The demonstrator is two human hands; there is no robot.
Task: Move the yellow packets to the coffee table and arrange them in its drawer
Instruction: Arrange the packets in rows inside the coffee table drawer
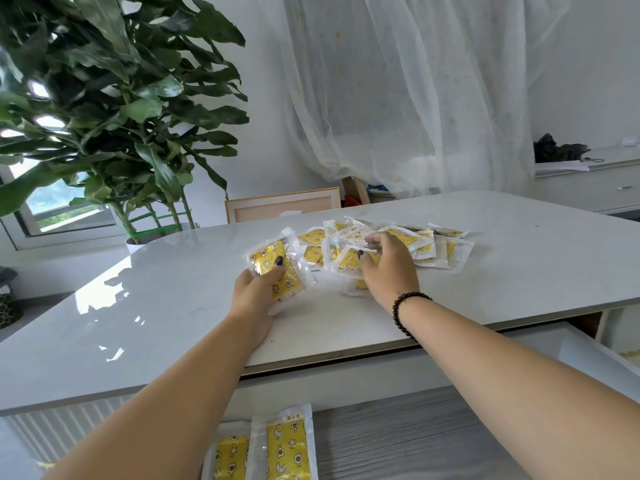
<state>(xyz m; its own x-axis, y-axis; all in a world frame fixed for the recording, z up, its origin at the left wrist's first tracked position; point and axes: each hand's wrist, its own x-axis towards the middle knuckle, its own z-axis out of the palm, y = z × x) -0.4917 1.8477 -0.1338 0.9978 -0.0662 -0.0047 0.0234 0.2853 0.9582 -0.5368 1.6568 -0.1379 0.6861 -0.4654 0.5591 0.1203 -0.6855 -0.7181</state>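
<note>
Forward over the pale tabletop, both forearms stretched out from the lower edge of the view. Left hand palm down, thumb with a dark nail curled over a small stack of yellow packets and gripping it at the near left of the heap; number in that stack not countable. Right hand just beside, knuckles up, fingers bent down into the loose pile of packets, fingertips pinching the edge of one clear wrapper there. Beaded bracelet, one, dark, round the right wrist.

On the tabletop, roughly a dozen or more packets overlapping in the pile, too tangled for an exact count. Below the near tabletop edge, drawer pulled open, grey wood-grain floor showing, with two packets in the drawer lying flat side by side at its left, long sides touching.

Behind the tabletop: one large potted plant at left, one sheer white curtain in the middle, one framed panel leaning below it.
</note>
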